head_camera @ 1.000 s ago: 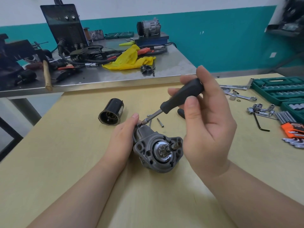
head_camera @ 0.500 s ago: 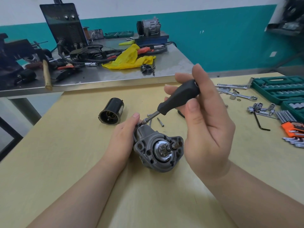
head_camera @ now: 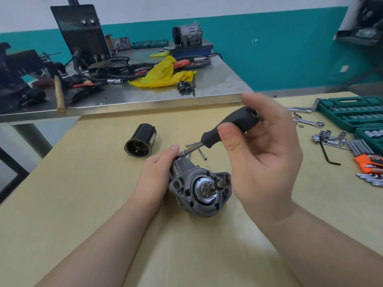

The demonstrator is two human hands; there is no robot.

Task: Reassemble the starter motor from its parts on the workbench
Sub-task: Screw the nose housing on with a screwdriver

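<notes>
The grey starter nose housing (head_camera: 199, 189) lies on the wooden bench (head_camera: 83, 204), its pinion gear and shaft facing me. My left hand (head_camera: 157, 172) grips the housing's left side, index fingertip by the driver tip. My right hand (head_camera: 263, 154) holds a black-handled screwdriver (head_camera: 226, 129) between thumb and fingers; the steel tip meets the housing's top rear. A black motor casing (head_camera: 142, 143) lies on its side to the left, open end toward me. Loose long bolts (head_camera: 202, 154) lie behind the housing.
Green socket cases (head_camera: 352, 114), loose sockets (head_camera: 327, 137), wrenches (head_camera: 308, 122), a black hex key (head_camera: 329, 156) and an orange key holder (head_camera: 371, 159) fill the right side. Behind stands a steel table (head_camera: 217, 79) with a welder, cables, yellow cloth and a hammer.
My right hand has turned on the screwdriver handle and shifted its grip; the handle's end cap now shows. The left hand and the housing have stayed put.
</notes>
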